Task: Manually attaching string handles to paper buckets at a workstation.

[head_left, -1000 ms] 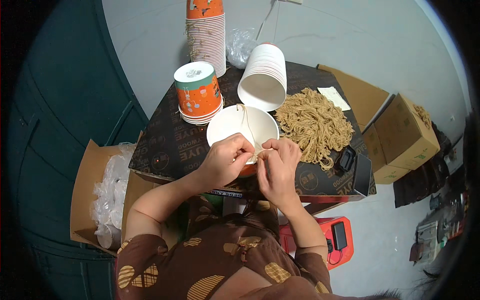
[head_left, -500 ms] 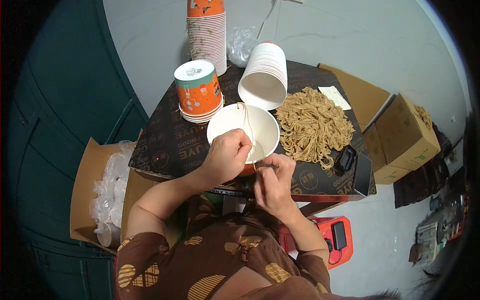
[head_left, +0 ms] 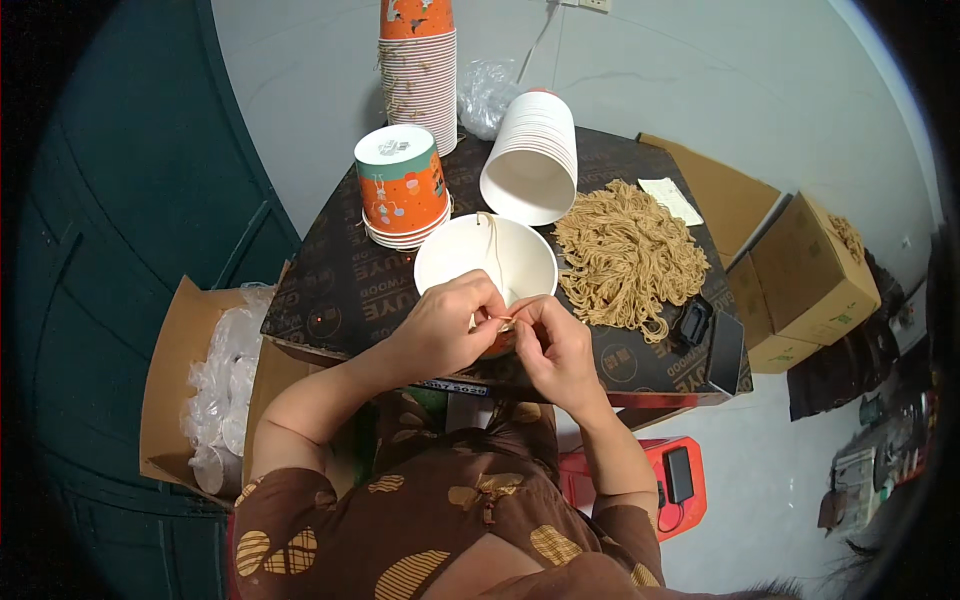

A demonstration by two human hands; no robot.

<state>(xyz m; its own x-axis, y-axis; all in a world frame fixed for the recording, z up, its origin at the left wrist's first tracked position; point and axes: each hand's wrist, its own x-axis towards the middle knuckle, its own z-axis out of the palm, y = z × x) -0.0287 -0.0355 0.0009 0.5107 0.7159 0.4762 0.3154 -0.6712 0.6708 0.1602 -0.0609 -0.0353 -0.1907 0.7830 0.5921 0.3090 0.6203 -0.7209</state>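
The left hand (head_left: 452, 325) and right hand (head_left: 553, 345) meet fingertip to fingertip at the near rim of an open white paper cup (head_left: 486, 262), both pinching a thin tan string (head_left: 492, 250) that runs up across the cup's inside. The cup rests on a dark board (head_left: 340, 290). Just right lies a heap of tan strings (head_left: 625, 255); behind are a tipped stack of white cups (head_left: 532, 160) and an upturned orange cup stack (head_left: 402, 195).

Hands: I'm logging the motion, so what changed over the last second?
The right hand drew back from the bowl, then returned to meet the left hand at its near rim, pinching the string. Bowl, cups and string pile stayed put.
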